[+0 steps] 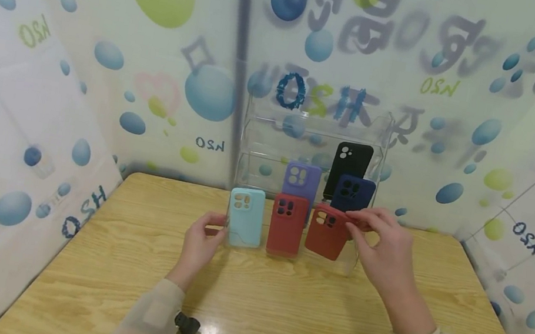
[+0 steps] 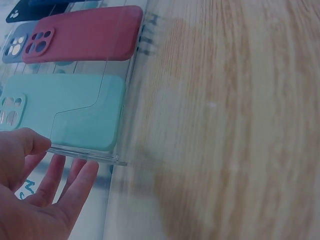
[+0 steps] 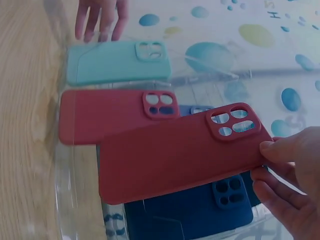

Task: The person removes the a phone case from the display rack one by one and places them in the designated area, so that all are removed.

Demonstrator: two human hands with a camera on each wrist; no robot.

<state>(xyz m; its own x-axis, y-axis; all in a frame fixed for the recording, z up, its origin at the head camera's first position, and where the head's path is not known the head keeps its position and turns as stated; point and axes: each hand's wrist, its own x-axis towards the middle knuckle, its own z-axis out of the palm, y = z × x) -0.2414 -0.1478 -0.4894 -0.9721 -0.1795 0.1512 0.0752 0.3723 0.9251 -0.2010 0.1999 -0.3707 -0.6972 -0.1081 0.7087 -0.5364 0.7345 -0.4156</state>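
Pinching a tilted red phone case (image 1: 325, 240) by its top corner with the right grip (image 1: 388, 257), before the navy case (image 1: 355, 199), beside the second red case (image 1: 285, 231). Pinching the edge of the clear rack (image 2: 87, 154) with the left grip (image 1: 200, 243). Could swivel in so small a hold, snagging that neighbour or dropping.

Wood-look table (image 1: 243, 306), light yellow-brown w/ visible grain, glossy — has a bright glare patch on its near part. Clear tiered plastic rack (image 1: 269, 156) stands toward table's far edge. Btm front tier: light-blue phone case (image 1: 244, 228) at L end, red phone case (image 1: 285, 233) approx mid. Purple case (image 1: 301, 188) sits behind, partly hidden by the red; dark-blue case (image 1: 355, 194) to R, black case (image 1: 347, 172) higher up behind it — cam. cutouts all at top.
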